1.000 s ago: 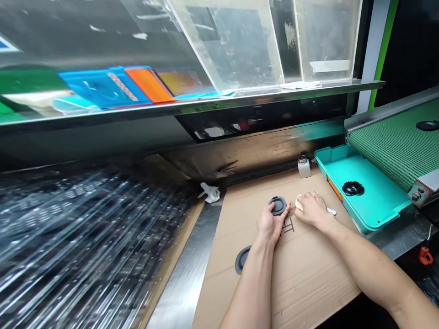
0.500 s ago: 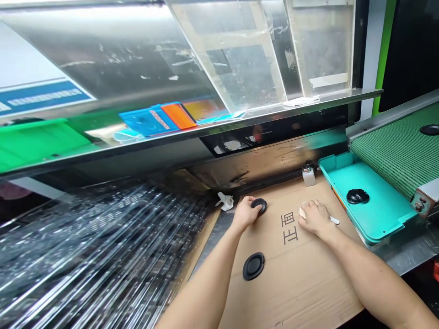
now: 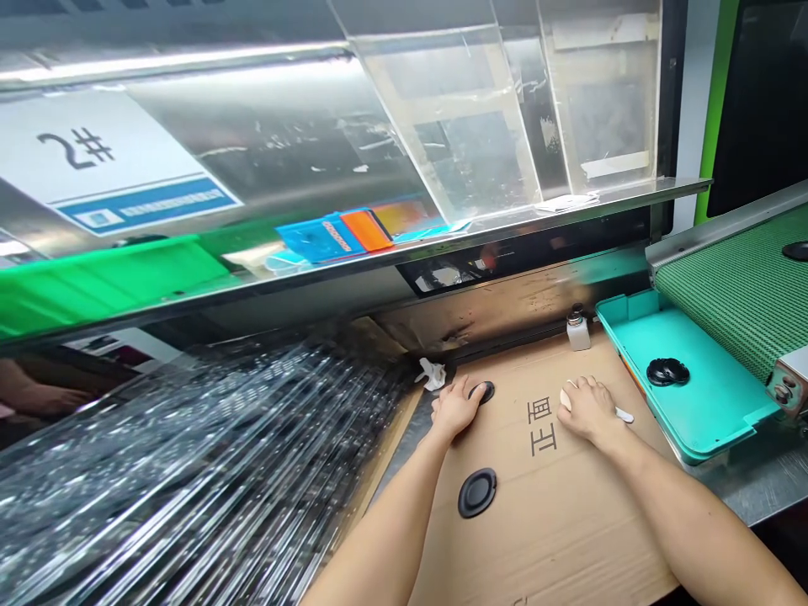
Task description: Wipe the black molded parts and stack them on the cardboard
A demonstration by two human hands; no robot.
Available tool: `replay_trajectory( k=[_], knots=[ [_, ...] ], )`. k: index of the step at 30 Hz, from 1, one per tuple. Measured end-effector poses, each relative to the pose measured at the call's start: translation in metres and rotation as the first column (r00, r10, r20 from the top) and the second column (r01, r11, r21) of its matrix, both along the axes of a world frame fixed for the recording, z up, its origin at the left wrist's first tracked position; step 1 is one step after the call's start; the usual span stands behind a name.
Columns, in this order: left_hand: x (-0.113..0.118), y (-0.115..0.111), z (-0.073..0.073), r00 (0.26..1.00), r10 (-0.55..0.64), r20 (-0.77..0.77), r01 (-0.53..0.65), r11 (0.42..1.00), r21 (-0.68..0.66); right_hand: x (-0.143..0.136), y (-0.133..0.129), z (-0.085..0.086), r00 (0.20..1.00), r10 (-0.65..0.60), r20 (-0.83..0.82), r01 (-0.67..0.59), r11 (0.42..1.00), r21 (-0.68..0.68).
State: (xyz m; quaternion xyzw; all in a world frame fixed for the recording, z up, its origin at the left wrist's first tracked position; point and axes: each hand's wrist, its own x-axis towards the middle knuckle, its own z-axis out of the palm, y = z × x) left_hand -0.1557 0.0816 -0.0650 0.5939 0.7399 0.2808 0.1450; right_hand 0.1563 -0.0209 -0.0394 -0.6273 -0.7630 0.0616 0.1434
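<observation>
My left hand (image 3: 455,409) is closed at the far left part of a cardboard sheet (image 3: 536,526), its thumb over a small black round disc (image 3: 486,390). The disc's left side is hidden by the hand. My right hand (image 3: 588,407) rests lower-knuckled on the cardboard, curled around a pale tool whose cream-coloured end (image 3: 566,394) shows at the left. A white handle-like end (image 3: 624,416) sticks out at the right; the middle is hidden under the palm. Nearer to me, a larger black ring-shaped disc (image 3: 478,492) lies flat on the cardboard.
A teal tray (image 3: 700,421) holds black round parts (image 3: 667,372). Behind it runs a green conveyor belt (image 3: 732,286). A small pump bottle (image 3: 576,330) and crumpled white tissue (image 3: 433,374) sit at the back. Clear plastic trays (image 3: 240,471) fill the left; a metal shelf (image 3: 505,225) overhangs.
The view has turned slightly left and up. My left hand has tipped the small disc flatter, and its thumb covers more of it. My right hand keeps much the same place and grip.
</observation>
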Motion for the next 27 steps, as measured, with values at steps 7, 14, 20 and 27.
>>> replay_trajectory(
  k=[7, 14, 20, 27],
  knots=[
    [0.009, -0.082, 0.017, 0.955, -0.285, -0.084, 0.287, 0.958, 0.003, 0.001, 0.0, -0.001, 1.0, 0.005, 0.009, -0.005, 1.0, 0.004],
    [0.029, -0.182, -0.004, 0.878, -0.39, -0.276, 0.297, 0.898, -0.324, 0.0, -0.003, 0.002, 1.0, 0.013, 0.025, -0.013, 1.0, -0.012],
    [0.019, -0.182, -0.004, 0.836, -0.452, -0.312, 0.31, 0.857, -0.411, 0.001, -0.011, 0.008, 1.0, 0.011, 0.003, -0.011, 0.999, -0.033],
    [0.126, -0.136, 0.061, 0.842, -0.532, -0.083, 0.538, 0.824, 0.177, 0.005, -0.006, -0.003, 0.999, 0.022, -0.047, -0.023, 0.999, -0.023]
  ],
)
